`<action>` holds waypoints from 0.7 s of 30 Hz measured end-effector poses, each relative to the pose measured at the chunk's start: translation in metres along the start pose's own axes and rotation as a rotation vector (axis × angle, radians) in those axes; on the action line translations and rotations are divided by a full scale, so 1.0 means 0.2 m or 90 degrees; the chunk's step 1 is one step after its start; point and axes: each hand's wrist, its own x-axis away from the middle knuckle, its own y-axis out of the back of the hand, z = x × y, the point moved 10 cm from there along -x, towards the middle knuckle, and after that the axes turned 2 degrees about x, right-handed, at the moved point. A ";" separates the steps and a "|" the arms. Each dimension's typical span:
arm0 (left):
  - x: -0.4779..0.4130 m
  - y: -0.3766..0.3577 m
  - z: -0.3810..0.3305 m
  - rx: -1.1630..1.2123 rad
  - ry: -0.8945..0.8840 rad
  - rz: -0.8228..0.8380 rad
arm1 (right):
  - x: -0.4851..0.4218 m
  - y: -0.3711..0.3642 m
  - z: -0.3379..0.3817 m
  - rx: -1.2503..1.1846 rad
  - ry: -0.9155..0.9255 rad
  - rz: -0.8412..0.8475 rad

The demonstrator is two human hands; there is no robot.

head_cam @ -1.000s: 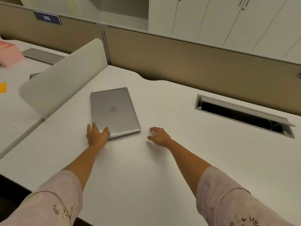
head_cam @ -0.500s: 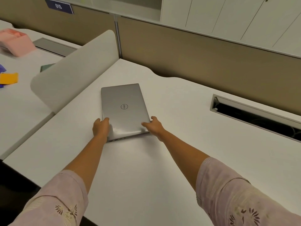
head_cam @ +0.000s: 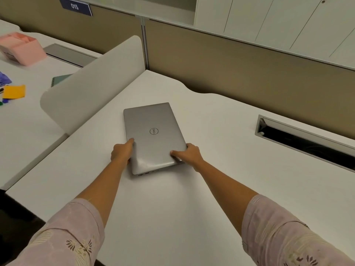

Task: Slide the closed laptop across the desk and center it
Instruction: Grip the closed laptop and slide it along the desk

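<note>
Head view: closed silver rectangular laptop lying flat on white counter, left of centre, near curved white divider panel. Left hand clasped on near-left edge, thumb on lid. Right hand clasped on near-right corner, fingers over lid. Grey cable slot well apart, to the right.

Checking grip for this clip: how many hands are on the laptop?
2. The left hand grips the laptop at its left edge; the right hand holds its near right corner.
</note>
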 end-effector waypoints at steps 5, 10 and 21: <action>0.02 -0.05 0.00 -0.119 -0.035 0.006 | -0.02 0.02 -0.03 -0.041 -0.012 0.016; 0.09 -0.06 0.03 -0.276 -0.068 -0.016 | 0.03 0.02 -0.10 -0.015 -0.055 0.032; 0.35 -0.14 0.09 -0.290 -0.179 -0.075 | 0.19 0.16 -0.27 -0.014 -0.034 0.035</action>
